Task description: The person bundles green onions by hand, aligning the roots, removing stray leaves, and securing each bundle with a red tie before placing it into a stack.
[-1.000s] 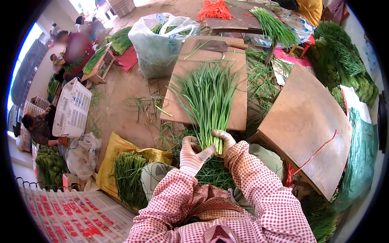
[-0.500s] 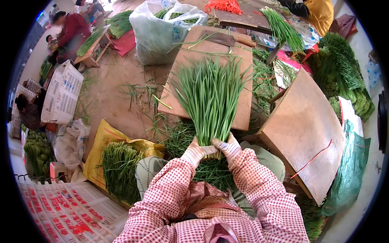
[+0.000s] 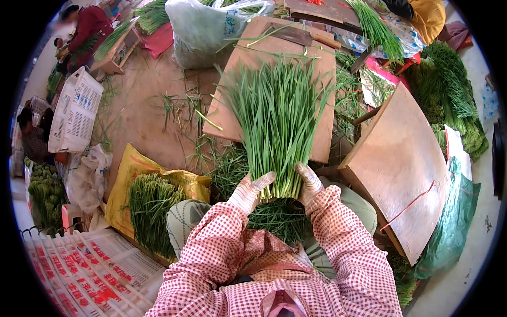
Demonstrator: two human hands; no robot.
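Observation:
A wide bunch of green garlic chives [image 3: 280,121] fans out away from me over a wooden board [image 3: 321,145], its cut white-green ends nearest me. My left hand [image 3: 249,193], in a pale glove, cups the left side of these ends, thumb on top. On the opposite side my right hand [image 3: 310,184], also gloved, presses in with its thumb up. Both hands hold the bunch between them; the fingers underneath are hidden. Beyond the leaf tips, a broad-bladed knife [image 3: 288,34] with a wooden handle lies at the board's far end.
To my right stands a wooden table [image 3: 398,174] with a red tie on it. On the left are a yellow sack [image 3: 127,185], more chives [image 3: 153,203] and a white crate [image 3: 100,264]. A plastic bag [image 3: 203,39] stands beyond; other people sit farther off.
My hands have moved apart from near the middle of the stem ends to the two sides. The bunch is spread wider at its base, and the view has shifted slightly.

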